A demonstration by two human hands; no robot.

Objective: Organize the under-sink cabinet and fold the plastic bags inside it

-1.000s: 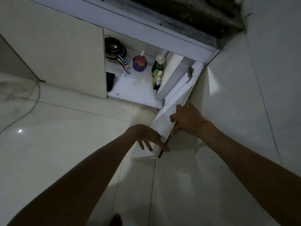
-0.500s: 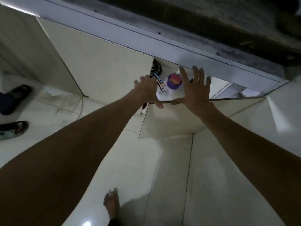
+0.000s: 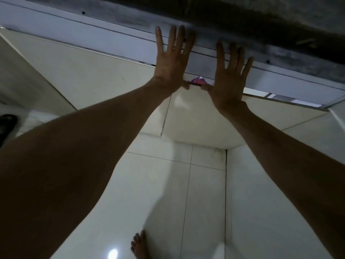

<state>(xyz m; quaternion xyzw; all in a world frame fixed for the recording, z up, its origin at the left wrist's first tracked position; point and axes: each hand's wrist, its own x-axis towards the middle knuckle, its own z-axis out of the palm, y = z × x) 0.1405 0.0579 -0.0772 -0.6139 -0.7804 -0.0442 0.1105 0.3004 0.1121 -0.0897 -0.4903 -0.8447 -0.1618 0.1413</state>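
Left hand (image 3: 170, 62) and right hand (image 3: 230, 79) were flat, fingers spread straight — thumbs touched top edge of cabinet door (image 3: 214, 126); purple container (image 3: 198, 80) showed behind it.

Plain cream cabinet doors (image 3: 104, 85) fill the middle. Toward 12 o'clock a pale bluish-white rail (image 3: 74, 25) runs under a mottled dark grey and black slab (image 3: 242, 19). A small pink and purple object (image 3: 198, 80) shows just above centre. The floor (image 3: 168, 193), at 6 o'clock, is glossy white tile with thin dark grout lines. A black shape (image 3: 7, 122) sits at 9 o'clock.
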